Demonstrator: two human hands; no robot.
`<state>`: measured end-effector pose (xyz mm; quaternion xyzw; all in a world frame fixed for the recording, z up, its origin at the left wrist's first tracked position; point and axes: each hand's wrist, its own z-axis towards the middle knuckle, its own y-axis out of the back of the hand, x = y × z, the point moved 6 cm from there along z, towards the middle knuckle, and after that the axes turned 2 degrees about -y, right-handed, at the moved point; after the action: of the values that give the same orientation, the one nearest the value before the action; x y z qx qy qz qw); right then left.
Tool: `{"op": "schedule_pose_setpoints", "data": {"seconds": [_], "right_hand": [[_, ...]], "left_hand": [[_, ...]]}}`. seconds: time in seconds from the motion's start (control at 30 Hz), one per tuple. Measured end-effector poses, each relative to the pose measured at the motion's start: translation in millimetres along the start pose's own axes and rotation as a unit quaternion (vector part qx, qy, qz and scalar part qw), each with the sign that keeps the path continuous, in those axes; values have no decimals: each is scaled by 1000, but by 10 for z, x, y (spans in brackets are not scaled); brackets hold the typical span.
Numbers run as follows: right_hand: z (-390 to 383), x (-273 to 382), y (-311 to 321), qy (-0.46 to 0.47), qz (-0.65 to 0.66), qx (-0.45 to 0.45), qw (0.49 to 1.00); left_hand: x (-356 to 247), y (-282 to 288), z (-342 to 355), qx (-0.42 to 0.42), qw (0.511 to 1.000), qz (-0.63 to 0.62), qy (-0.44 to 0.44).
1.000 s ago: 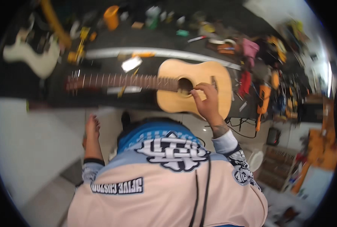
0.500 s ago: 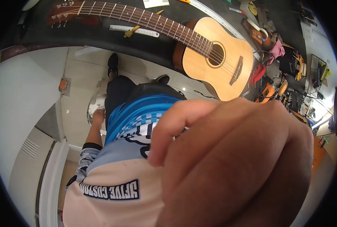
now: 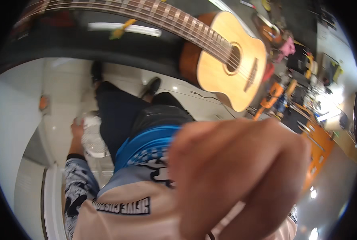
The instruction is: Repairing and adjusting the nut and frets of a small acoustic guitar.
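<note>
Right hand [image 3: 242,168] up near camera, left hand [image 3: 78,127] low beside stool [image 3: 94,139].

Well lit overall. Right hand [image 3: 238,164] soft, out of focus, shadowed along its underside. Harsh white glare [image 3: 331,107] beyond it, up and right; smaller glints [image 3: 313,194] to its right. Guitar [image 3: 214,60] above it motion-smeared, neck [image 3: 182,23] lens-bowed. Picture corners black.

top [image 3: 118,224]: peach, grey, blue | sleeve [image 3: 81,180]: black-and-white print, dark cuff [image 3: 75,156] | trousers [image 3: 120,106]: dark | shoes [image 3: 150,86]: black
</note>
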<state>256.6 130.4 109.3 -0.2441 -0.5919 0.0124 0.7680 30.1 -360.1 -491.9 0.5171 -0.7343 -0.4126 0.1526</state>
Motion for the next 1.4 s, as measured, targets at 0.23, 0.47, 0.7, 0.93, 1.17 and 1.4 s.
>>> {"op": "schedule_pose_setpoints", "data": {"seconds": [0.23, 0.47, 0.7, 0.93, 1.17, 1.4], "right_hand": [[109, -501, 168, 117, -306, -94, 940], [180, -666, 71, -4, 169, -31, 985], [70, -566, 141, -7, 125, -38, 991], [-481, -509, 729, -4, -305, -65, 950], [-1302, -425, 1167, 69, -671, -193, 713], [-1274, -755, 1035, 47, -841, -189, 504]], "left_hand": [[-103, -327, -64, 69, 995, -40, 62], [-385, -57, -316, 94, 985, -1, 146], [-390, -496, -282, 110, 962, -89, 233], [216, -1424, -183, 156, 791, -482, 343], [-620, 213, 786, 185, 981, -46, 43], [-3380, 2921, -70, -229, 835, -61, -496]]}}
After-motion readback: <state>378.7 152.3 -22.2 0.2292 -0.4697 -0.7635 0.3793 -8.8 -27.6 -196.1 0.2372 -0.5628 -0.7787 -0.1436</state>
